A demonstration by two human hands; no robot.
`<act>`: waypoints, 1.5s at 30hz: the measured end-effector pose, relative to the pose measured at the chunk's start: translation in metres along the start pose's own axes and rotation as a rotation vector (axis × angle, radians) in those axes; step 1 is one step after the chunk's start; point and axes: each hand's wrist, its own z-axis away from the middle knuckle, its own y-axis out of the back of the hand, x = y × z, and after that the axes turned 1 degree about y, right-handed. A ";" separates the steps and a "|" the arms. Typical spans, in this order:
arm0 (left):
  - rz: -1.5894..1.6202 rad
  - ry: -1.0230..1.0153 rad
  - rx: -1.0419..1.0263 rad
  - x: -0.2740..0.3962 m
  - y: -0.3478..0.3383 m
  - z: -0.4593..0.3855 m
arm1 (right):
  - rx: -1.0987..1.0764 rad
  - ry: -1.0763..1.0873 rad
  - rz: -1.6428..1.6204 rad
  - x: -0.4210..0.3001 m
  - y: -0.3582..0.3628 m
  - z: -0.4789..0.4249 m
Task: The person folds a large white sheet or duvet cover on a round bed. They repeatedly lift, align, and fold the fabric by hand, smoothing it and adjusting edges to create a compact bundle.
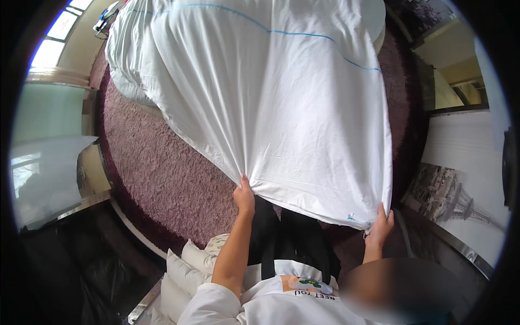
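Observation:
A large white cloth cover (300, 122) with a thin blue line across it stretches away in front of me, its near edge pulled up off the floor. My left hand (245, 197) pinches that edge, and creases fan out from the grip. At the near right corner, my right hand (380, 229) holds the cover, beside small blue marks on the cloth. Between the hands the edge hangs in a slight sag over my dark trousers. The far end bunches over a bulky white mass; what lies beneath it is hidden.
A purple shag rug (170, 174) covers the floor. White pillows (187, 268) are stacked close by my left side. A black glossy surface (89, 260) lies at lower left. On the right stands a panel with an Eiffel Tower picture (455, 199). Windows (61, 28) are at upper left.

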 end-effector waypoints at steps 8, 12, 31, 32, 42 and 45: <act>0.210 -0.338 -0.087 0.036 0.025 0.055 | 0.074 -0.005 0.169 0.043 0.034 -0.036; 0.308 0.191 -0.167 -0.052 0.033 0.002 | 0.023 -0.060 0.218 0.070 0.014 -0.029; 0.700 0.493 -0.197 -0.110 -0.003 -0.061 | -0.036 0.078 0.467 0.136 0.011 -0.021; 0.459 0.516 -0.092 -0.107 -0.010 -0.067 | -0.040 0.123 0.490 0.141 0.008 -0.019; -0.347 -0.493 -0.794 0.051 -0.133 0.048 | -0.318 0.406 0.677 0.129 -0.076 0.037; -0.951 -0.866 -0.784 0.097 -0.156 0.085 | -0.481 0.464 0.663 0.120 -0.097 0.044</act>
